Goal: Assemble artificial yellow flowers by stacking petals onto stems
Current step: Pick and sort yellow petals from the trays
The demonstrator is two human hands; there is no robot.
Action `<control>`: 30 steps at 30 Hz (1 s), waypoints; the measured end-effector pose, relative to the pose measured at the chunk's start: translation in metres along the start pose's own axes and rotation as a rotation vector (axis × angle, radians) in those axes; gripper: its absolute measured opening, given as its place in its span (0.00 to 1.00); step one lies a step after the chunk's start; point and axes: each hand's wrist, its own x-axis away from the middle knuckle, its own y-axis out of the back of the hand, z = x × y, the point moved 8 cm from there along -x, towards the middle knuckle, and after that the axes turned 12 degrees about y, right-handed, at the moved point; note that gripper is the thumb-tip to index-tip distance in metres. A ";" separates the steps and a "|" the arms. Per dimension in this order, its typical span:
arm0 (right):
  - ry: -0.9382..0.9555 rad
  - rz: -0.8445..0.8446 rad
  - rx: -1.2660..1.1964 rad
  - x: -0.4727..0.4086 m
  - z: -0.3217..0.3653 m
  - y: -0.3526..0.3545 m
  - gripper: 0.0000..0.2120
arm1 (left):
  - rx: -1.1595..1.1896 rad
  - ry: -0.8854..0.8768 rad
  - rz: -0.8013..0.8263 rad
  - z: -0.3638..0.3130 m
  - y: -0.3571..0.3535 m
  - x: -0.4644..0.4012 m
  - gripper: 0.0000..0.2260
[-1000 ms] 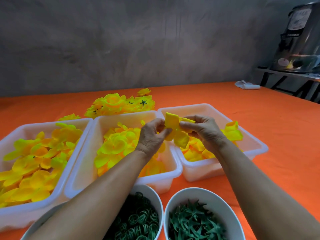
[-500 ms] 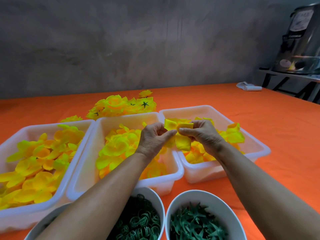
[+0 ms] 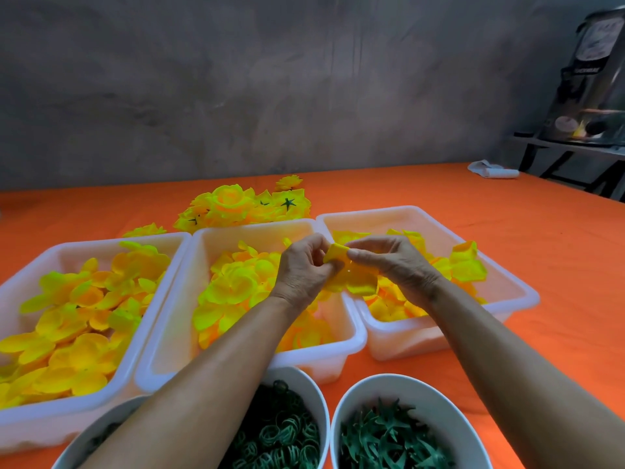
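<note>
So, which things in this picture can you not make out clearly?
- Stem inside the petal piece, head view: hidden by the fingers of the left hand and right hand.
- Left bowl: partly covered by the left forearm, cut off by the bottom edge.
- Right bowl: cut off by the bottom edge.
- Metal machine: cut off by the right edge, its label too blurred to read.

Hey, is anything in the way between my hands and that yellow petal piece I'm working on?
Nothing visible. The left hand and right hand both already pinch the yellow petal piece, held above the middle bin and right bin.
</note>
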 end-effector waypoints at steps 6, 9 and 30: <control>-0.020 -0.040 0.001 0.001 0.001 0.004 0.04 | 0.222 0.070 0.051 -0.001 -0.003 0.002 0.10; -0.026 -0.045 0.016 0.000 -0.001 0.004 0.06 | 0.259 0.102 0.047 0.001 0.000 0.001 0.07; -0.044 -0.127 0.106 0.005 -0.005 0.006 0.07 | -0.136 -0.183 -0.304 -0.015 0.018 0.006 0.06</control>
